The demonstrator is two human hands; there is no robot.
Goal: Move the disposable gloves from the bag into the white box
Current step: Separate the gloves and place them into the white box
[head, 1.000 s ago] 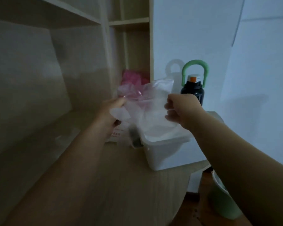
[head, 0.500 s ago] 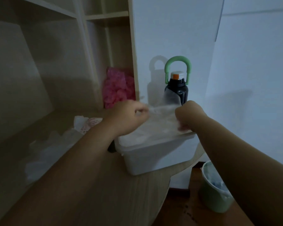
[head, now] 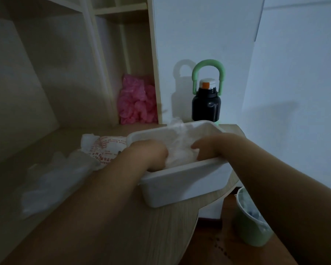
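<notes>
The white box stands at the desk's right edge. Both my hands reach down inside it. My left hand and my right hand press a crumpled bundle of clear disposable gloves into the box; the fingertips are hidden among the plastic, so the grip is unclear. To the left of the box lies the bag, white with red print. A further heap of clear gloves spreads out on the desk beside my left forearm.
A black bottle with a green handle stands behind the box against the wall. A pink plastic bundle sits in the shelf corner. A green bin is on the floor below the wooden desk's right edge.
My hands, which held the clear gloves up above the box, have come down and pushed them into it. The view has shifted closer to the box.
</notes>
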